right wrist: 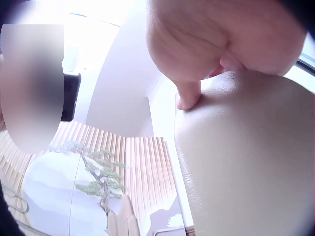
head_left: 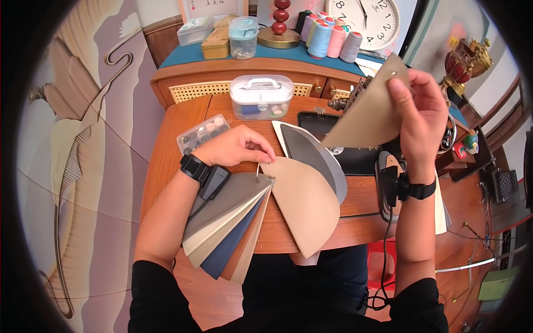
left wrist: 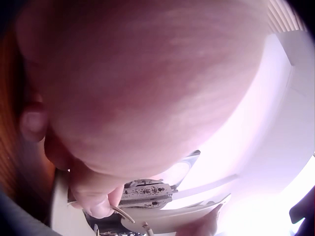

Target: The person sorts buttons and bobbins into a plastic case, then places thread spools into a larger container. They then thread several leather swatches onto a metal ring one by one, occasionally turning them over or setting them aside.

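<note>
My left hand [head_left: 237,146] pinches a thin metal ring [head_left: 258,173] between thumb and fingers, and the ring also shows in the left wrist view. A fan of leather swatches [head_left: 229,241] in grey, cream, navy, brown and tan hangs from it over the table's front edge. Beside them, a broad beige swatch [head_left: 306,202] spreads to the right, overlapping a dark grey swatch [head_left: 306,145] and a whitish one. Raised at the right, my right hand [head_left: 423,114] grips a separate taupe swatch [head_left: 366,114] with a hole near its top corner; its smooth surface fills much of the right wrist view.
A clear-lidded box [head_left: 261,99] and a compartment case [head_left: 204,132] stand on the wooden table [head_left: 177,119]. A black tray [head_left: 358,164] lies behind the swatches. Thread spools [head_left: 320,41], containers and a clock [head_left: 369,19] line the back cabinet. A red stool [head_left: 383,258] sits below.
</note>
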Tool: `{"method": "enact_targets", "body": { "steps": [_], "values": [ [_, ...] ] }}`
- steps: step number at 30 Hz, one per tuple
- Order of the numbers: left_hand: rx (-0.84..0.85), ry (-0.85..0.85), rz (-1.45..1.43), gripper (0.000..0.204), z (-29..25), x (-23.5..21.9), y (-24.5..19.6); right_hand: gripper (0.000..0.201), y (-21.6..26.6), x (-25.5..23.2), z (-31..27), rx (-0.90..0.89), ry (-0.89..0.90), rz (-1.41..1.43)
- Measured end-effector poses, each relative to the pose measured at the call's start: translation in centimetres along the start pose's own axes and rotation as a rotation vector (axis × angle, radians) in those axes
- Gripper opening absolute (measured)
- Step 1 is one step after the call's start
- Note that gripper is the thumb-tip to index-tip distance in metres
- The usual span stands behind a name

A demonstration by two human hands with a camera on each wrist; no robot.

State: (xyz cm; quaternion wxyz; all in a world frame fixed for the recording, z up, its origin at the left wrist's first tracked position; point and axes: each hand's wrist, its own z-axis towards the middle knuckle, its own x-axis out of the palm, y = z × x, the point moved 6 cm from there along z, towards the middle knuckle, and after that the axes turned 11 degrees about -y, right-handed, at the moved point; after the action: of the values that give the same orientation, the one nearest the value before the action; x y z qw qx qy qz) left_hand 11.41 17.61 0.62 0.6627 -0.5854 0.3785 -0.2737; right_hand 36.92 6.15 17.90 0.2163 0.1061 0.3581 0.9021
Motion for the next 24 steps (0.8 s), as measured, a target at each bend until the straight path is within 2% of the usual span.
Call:
{"method": "enact_targets", "body": {
  "steps": [3,7,9,11,13,14,17,21,22,24],
  "values": [
    [-0.029,0.018,0.068,0.015,0.0,0.1,0.3,0.017,0.8,0.7,0.7,0.023,0.025,0.000],
    [-0.078,0.032,0.041,0.017,0.2,0.1,1.4,0.016,-4.2,5.9,-3.0,0.354,0.586,-0.186],
    [-0.087,0.033,0.000,0.018,0.2,0.0,1.8,0.018,-7.6,8.5,-6.7,0.484,0.794,-0.087],
    [-0.081,0.032,0.002,0.017,0.1,0.0,1.7,0.019,-9.4,10.5,-9.2,0.348,0.961,-0.067],
    [-0.080,0.027,-0.002,0.016,0.2,-0.1,1.8,0.018,-10.0,11.3,-10.5,0.401,0.936,-0.023],
    [-0.060,0.027,0.007,0.014,0.3,-0.1,1.8,0.017,-10.7,11.5,-11.0,0.526,0.906,0.043],
    [-0.073,0.034,0.019,0.013,0.2,-0.4,2.1,0.017,-11.8,11.3,-11.5,0.629,0.853,0.037],
    [-0.097,0.044,-0.013,0.014,0.1,0.0,1.7,0.015,-11.3,11.3,-11.5,0.612,0.789,0.051],
    [-0.090,0.037,-0.004,0.017,0.1,-0.1,1.7,0.012,-10.9,11.4,-11.3,0.511,0.817,-0.042],
    [-0.084,0.029,-0.015,0.018,0.2,-0.1,2.0,0.010,-10.5,11.5,-11.1,0.449,0.771,-0.005]
  ]
}}
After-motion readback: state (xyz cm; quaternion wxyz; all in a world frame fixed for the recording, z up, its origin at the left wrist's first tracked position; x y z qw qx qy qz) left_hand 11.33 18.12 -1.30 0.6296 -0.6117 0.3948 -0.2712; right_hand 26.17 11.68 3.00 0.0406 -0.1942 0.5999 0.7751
